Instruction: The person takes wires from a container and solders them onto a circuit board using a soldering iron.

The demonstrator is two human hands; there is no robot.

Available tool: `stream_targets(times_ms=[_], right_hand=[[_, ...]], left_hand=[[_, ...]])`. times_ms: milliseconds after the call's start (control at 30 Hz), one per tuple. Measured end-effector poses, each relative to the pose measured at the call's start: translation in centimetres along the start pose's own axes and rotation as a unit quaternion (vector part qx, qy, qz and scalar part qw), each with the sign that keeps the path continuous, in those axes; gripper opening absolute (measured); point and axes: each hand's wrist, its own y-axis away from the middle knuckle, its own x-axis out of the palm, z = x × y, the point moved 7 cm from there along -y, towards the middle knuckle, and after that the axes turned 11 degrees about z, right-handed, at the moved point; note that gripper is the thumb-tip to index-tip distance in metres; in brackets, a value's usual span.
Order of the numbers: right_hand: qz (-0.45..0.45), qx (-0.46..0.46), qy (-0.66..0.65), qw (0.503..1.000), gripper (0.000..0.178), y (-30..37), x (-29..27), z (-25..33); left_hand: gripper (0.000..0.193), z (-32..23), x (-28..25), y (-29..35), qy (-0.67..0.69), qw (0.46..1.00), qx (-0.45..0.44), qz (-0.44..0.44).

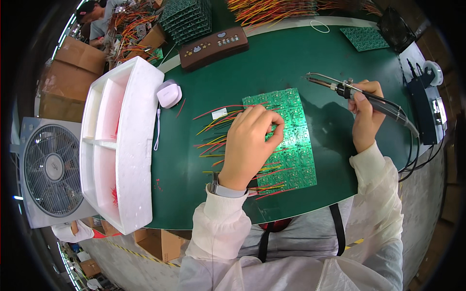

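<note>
A green circuit board panel (296,140) lies on the bench in front of me. Several red, yellow and black wires (208,141) stick out past its left side, and more wire ends lie over its lower part. My left hand (253,138) is above the panel's left half, fingers curled in and thumb close to the index finger. What its fingertips pinch, if anything, is hidden. Away to the right, my right hand (366,111) grips a soldering iron (345,89) with a thin metal feed tube along it. Its tip points left, above the bench and apart from the panel.
A white foam tray (145,121) with compartments stands left, beside a box fan (53,165). A brown case (213,47) and a pale earbud case (169,94) lie behind. Stacked boards (186,19) and wire bundles (272,10) fill the back. The soldering station (423,106) stands right.
</note>
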Motion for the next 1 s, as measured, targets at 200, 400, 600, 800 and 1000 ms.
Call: stream_targets(times_ms=[200, 400, 600, 800, 1000], right_hand=[[0.019, -0.098, 0.134, 0.986, 0.009, 0.0, 0.3, 0.7], [-0.016, -0.089, 0.168, 0.982, 0.01, 0.5, -0.4, 0.3], [-0.008, -0.085, 0.133, 0.987, 0.01, 0.3, -0.4, 0.6], [-0.013, -0.074, 0.123, 0.989, 0.011, 0.1, 0.3, 0.6], [-0.015, -0.054, 0.104, 0.993, 0.01, 0.2, -0.2, -0.3]], left_hand=[[0.012, -0.9, -1.5, 0.8, -0.022, 0.999, 0.029, -0.008], [0.013, -4.0, -11.8, 5.8, -0.107, 0.983, -0.023, -0.148], [0.018, 4.4, -30.7, 13.3, -0.275, 0.901, -0.167, -0.29], [0.018, 24.9, -42.1, 24.9, -0.215, 0.906, -0.306, -0.198], [0.013, 29.0, -38.4, 25.6, -0.189, 0.913, -0.356, -0.061]])
